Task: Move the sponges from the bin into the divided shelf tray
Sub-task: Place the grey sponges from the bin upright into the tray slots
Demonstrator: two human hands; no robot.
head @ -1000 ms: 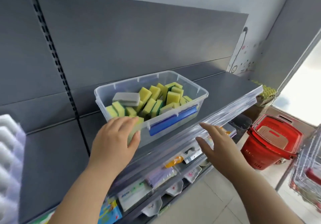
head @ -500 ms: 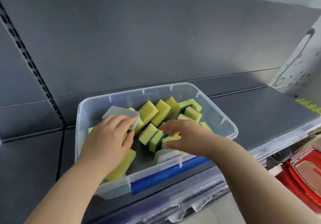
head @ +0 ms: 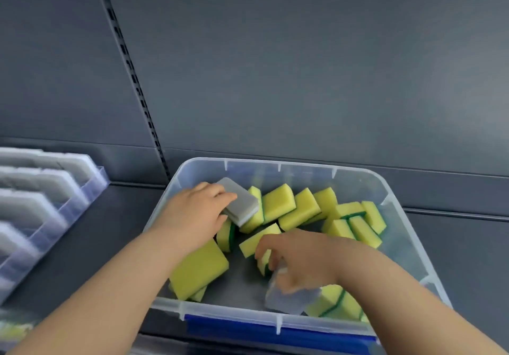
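A clear plastic bin (head: pixel 402 217) with a blue front latch stands on the dark shelf and holds several yellow-and-green sponges (head: pixel 298 211). My left hand (head: pixel 197 215) is inside the bin at its back left and grips a grey-and-white sponge (head: pixel 242 203). My right hand (head: pixel 300 261) is low in the bin near the front, fingers curled round a second grey sponge (head: pixel 289 301), which is blurred. The divided shelf tray (head: pixel 68 206) stands at the left, its slots filled with grey sponges.
The grey shelf back panel (head: pixel 303 79) rises right behind the bin, with a slotted upright (head: pixel 137 93) in it. Bare dark shelf (head: pixel 110 233) lies between tray and bin. The shelf's front edge runs just under the bin.
The view has swung left and closer, so the divided tray now shows. My left hand has closed on the grey sponge at the back; my right hand has dropped lower onto the front grey sponge.
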